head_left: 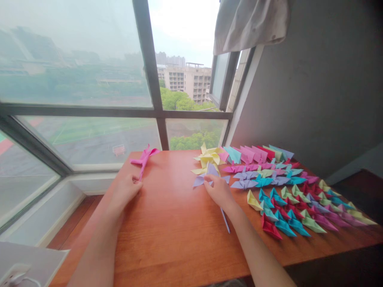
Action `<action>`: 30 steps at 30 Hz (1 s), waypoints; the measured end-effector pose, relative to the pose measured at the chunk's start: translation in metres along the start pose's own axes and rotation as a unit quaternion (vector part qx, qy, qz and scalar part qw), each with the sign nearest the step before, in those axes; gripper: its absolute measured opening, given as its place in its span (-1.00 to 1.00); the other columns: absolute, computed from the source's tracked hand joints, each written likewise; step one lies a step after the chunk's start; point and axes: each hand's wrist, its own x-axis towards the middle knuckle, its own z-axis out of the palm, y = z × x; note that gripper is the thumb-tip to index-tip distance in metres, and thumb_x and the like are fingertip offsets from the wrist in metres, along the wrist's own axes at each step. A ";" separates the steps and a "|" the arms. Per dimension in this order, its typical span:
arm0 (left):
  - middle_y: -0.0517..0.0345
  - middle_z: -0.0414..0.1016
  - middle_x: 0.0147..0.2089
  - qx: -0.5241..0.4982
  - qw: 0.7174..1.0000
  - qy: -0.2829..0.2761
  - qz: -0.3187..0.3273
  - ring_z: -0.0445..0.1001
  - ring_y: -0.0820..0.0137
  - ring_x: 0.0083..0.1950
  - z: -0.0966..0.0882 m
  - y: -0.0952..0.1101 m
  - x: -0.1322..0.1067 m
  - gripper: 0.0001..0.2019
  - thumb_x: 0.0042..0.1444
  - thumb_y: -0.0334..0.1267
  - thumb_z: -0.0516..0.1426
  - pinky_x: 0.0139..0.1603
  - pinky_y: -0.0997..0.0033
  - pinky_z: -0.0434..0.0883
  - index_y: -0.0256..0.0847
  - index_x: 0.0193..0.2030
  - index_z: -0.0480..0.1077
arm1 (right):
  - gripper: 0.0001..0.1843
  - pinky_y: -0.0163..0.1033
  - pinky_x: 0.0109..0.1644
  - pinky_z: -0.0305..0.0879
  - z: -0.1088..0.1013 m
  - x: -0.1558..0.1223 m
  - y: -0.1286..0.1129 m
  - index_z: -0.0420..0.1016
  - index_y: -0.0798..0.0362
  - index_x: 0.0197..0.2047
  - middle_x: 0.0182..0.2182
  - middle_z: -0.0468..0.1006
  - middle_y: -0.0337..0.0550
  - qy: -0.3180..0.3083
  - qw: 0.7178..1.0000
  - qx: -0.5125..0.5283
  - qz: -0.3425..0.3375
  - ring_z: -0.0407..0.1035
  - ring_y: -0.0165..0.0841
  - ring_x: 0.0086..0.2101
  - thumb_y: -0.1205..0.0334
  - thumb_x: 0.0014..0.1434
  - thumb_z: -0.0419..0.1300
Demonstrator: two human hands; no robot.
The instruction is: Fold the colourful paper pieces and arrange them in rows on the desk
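Observation:
At the table's left edge my left hand (128,190) is closed round the thin stick of a bright pink paper pinwheel (145,158), whose blades stand above the fingers. My right hand (220,190) pinches a pale purple paper pinwheel (212,169) near its middle. The purple stick (225,220) of that pinwheel shows below the hand, slanting toward the front edge. Just behind it lie yellow paper pinwheels (209,153). My right fingertips are partly covered by the purple blades.
The brown wooden table (167,223) bears several rows of folded paper boats (284,223), paper cranes (245,177) and paper planes (248,154) on its right side. Windows (77,52) rise behind it, one pane (223,79) tilted outward. A grey curtain (251,26) hangs at upper right.

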 end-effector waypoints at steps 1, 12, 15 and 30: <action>0.19 0.48 -0.52 -0.004 1.000 0.001 0.000 0.51 0.21 -0.40 0.000 0.001 0.000 -0.83 -0.14 -0.20 0.13 -0.42 0.38 0.29 -0.20 -0.38 0.35 | -0.73 -0.24 -0.07 0.34 -0.001 0.000 0.001 0.61 0.02 -0.13 -0.16 0.65 -0.13 -0.001 1.000 0.003 -0.004 0.51 -0.29 -0.21 0.34 0.16 0.13; 0.17 0.47 -0.33 -0.083 0.994 0.028 0.059 0.47 0.31 -0.27 -0.002 0.053 -0.020 -0.80 -0.06 -0.15 0.10 -0.27 0.40 0.34 -0.19 -0.31 0.32 | -0.73 -0.27 -0.23 0.34 -0.014 -0.028 -0.004 0.59 0.04 -0.13 -0.26 0.64 -0.15 0.068 0.994 0.089 0.010 0.46 -0.34 -0.39 0.20 0.21 0.09; 0.25 0.38 -0.41 -0.136 0.984 0.008 0.110 0.41 0.37 -0.36 0.006 0.084 -0.041 -0.86 -0.05 -0.19 0.10 -0.32 0.43 0.30 -0.17 -0.36 0.28 | -0.74 -0.30 -0.23 0.34 -0.013 -0.045 -0.014 0.59 0.03 -0.16 -0.25 0.63 -0.15 0.063 0.990 0.122 -0.003 0.46 -0.36 -0.36 0.21 0.20 0.10; 0.30 0.30 -0.48 -0.258 0.937 -0.134 0.192 0.29 0.48 -0.45 0.099 0.182 -0.138 -0.92 -0.04 -0.42 0.05 -0.43 0.52 0.17 -0.18 -0.46 0.22 | -0.62 -0.25 -0.14 0.47 -0.005 -0.106 -0.015 0.48 0.10 0.06 -0.15 0.63 0.00 0.042 0.970 0.226 0.074 0.55 -0.24 -0.18 0.20 0.21 0.07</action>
